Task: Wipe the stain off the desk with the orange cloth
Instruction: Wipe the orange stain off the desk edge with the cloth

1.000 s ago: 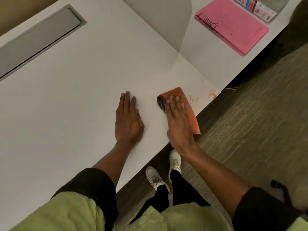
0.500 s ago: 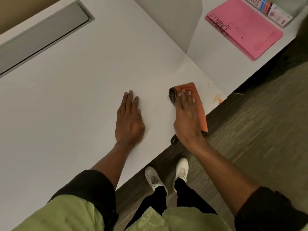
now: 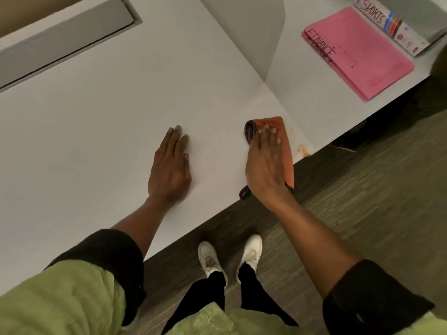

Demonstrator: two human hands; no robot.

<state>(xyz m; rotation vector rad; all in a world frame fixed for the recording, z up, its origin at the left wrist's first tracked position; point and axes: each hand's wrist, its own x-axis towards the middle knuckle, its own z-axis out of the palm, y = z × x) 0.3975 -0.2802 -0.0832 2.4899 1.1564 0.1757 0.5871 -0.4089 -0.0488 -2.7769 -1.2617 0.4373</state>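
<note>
We see the right hand [image 3: 264,163] lying flat on the orange cloth [image 3: 285,151], fingers extended and together, pressing the cloth onto the white desk [image 3: 96,131] rather than gripping it. The cloth is folded, with a dark underside showing at its far-left corner and again below the wrist. It lies at the near edge of the desk, with its near end overhanging that edge. The orange stain [image 3: 301,149] sits just beside the cloth on its right, at the desk corner, uncovered. The left hand [image 3: 170,165] rests palm-down on bare desk, fingers released and straight, holding nothing, well apart from the cloth.

On the adjoining desk to the right lies a pink folder [image 3: 360,54] marked "FINANCE"; a white folder [image 3: 389,25] marked "SPORTS" lies beside it. We cannot tell their contents. A closed grey cable hatch [image 3: 65,37] is set into the far desk surface.
</note>
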